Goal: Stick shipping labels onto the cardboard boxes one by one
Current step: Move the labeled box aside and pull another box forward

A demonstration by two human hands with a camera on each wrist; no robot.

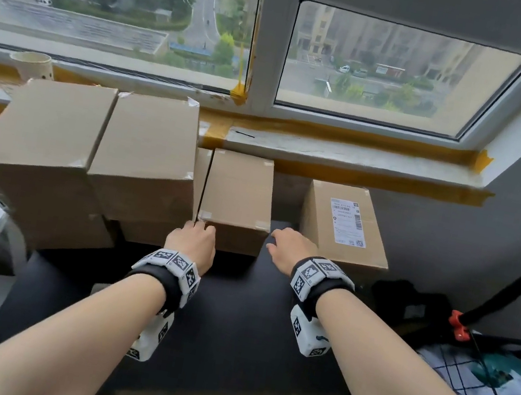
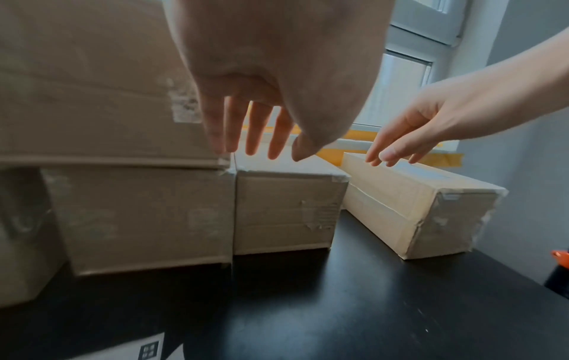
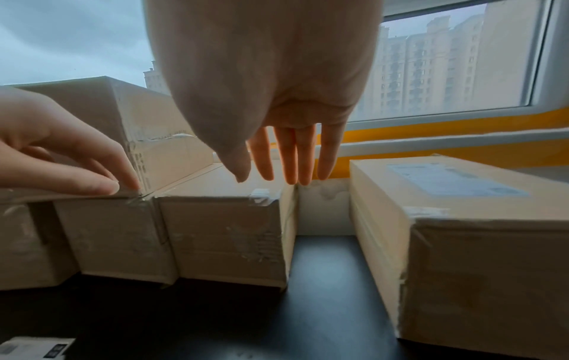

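Observation:
An unlabelled small cardboard box stands mid-table against the window wall. My left hand is at its front left corner, fingers fairly straight, and its fingertips touch the top edge there. My right hand hovers off its front right corner with straight fingers and holds nothing. To the right lies another box with a white shipping label stuck on top. A loose printed label lies on the black table under my left wrist.
Two big cardboard boxes are stacked on lower boxes at the left, hard against the small one. A paper cup stands on the windowsill. A black frame with an orange clamp and a bag are at the right.

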